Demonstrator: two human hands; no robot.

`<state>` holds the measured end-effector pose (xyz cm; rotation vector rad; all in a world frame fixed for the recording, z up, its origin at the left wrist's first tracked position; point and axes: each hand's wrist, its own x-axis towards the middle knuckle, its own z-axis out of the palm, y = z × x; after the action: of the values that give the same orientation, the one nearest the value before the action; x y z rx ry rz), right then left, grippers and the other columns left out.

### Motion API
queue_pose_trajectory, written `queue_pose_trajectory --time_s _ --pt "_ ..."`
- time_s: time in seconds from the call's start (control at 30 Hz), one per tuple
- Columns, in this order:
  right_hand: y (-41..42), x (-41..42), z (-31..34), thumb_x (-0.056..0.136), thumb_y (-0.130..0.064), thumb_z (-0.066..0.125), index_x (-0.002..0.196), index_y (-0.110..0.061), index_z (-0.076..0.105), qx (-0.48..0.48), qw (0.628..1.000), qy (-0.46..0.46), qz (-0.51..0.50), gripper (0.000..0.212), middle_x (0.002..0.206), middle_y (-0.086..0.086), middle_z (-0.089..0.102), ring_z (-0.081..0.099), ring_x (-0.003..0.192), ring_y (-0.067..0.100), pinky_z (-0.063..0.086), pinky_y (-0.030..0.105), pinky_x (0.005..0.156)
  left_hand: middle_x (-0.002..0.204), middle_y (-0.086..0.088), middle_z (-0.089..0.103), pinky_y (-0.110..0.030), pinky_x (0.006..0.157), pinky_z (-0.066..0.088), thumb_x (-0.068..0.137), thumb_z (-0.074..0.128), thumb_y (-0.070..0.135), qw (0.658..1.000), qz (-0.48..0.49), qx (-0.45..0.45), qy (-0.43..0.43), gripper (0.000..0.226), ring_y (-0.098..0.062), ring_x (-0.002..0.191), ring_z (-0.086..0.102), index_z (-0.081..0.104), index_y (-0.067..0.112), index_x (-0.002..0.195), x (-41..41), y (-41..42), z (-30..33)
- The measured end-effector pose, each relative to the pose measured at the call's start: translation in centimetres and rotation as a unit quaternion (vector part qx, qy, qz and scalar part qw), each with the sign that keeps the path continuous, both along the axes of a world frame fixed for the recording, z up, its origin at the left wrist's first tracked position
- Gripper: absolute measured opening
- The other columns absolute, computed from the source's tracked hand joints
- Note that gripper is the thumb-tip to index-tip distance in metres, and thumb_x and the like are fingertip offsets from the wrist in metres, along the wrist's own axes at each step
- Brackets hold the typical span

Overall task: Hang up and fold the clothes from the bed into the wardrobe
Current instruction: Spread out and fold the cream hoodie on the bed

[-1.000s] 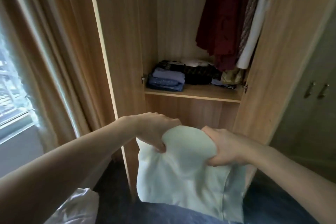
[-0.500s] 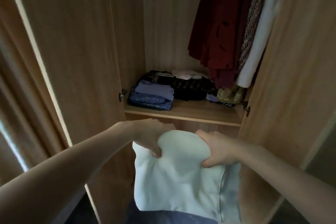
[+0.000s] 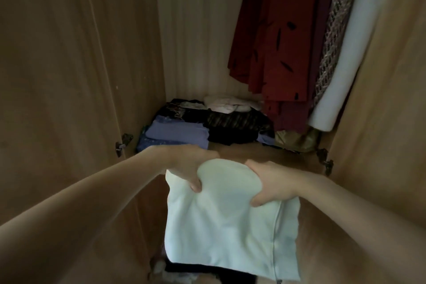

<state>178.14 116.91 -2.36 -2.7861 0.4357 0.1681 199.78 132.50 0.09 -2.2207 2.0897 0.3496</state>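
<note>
I hold a folded pale mint-white garment (image 3: 228, 226) in front of the open wardrobe. My left hand (image 3: 186, 166) grips its top left edge and my right hand (image 3: 269, 182) grips its top right edge; the cloth hangs down below them. Both hands are just in front of the wooden shelf (image 3: 244, 151). On that shelf lie folded clothes: a purple-blue stack (image 3: 175, 134) at the left, dark patterned pieces (image 3: 237, 127) in the middle and white pieces (image 3: 228, 102) at the back.
A red dress (image 3: 276, 41), a patterned garment (image 3: 334, 30) and a white garment (image 3: 345, 60) hang at the upper right. The wardrobe doors (image 3: 57, 76) stand open on both sides, with hinges (image 3: 123, 143) near the shelf. A yellowish bundle (image 3: 297, 139) sits at the shelf's right.
The view has moved closer to the wardrobe; the window and curtain have left the frame. Both hands have carried the garment forward, up to the shelf's front edge.
</note>
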Motion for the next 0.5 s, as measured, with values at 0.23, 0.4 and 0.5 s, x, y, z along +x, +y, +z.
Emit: queue_pose_trajectory --time_s 0.23,0.4,0.5 --pt "-8.9 9.4 3.4 0.064 -0.049 0.074 0.107 -0.034 0.04 -0.104 0.993 -0.042 -0.048 0.057 0.099 -0.008 0.055 0.058 0.087 0.013 0.053 0.038 0.067 0.117 0.001 0.057 -0.04 0.083 0.05 0.065 0.081 0.037 0.998 -0.021 -0.041 -0.054 0.075 -0.021 0.102 0.054 0.039 0.03 0.127 9.2 -11.1 3.4" --pt "-14.7 14.3 2.4 0.067 -0.032 0.075 0.13 -0.022 0.04 -0.333 0.923 -0.161 -0.11 0.074 0.119 0.001 0.054 0.049 0.111 0.025 0.044 0.041 0.081 0.122 -0.006 0.058 -0.036 0.071 0.04 0.074 0.065 0.03 0.921 -0.023 -0.305 -0.241 0.067 -0.032 0.103 0.057 0.042 0.023 0.137 13.3 -17.0 1.8" --pt "-16.2 15.7 -2.8 0.058 -0.02 0.076 0.131 -0.016 0.05 -0.407 0.877 -0.213 -0.142 0.078 0.118 0.006 0.057 0.053 0.109 0.031 0.041 0.047 0.091 0.123 -0.007 0.061 -0.042 0.085 0.041 0.071 0.053 0.017 0.87 -0.019 -0.423 -0.251 0.061 -0.033 0.102 0.058 0.053 0.018 0.133 14.4 -19.2 -5.1"
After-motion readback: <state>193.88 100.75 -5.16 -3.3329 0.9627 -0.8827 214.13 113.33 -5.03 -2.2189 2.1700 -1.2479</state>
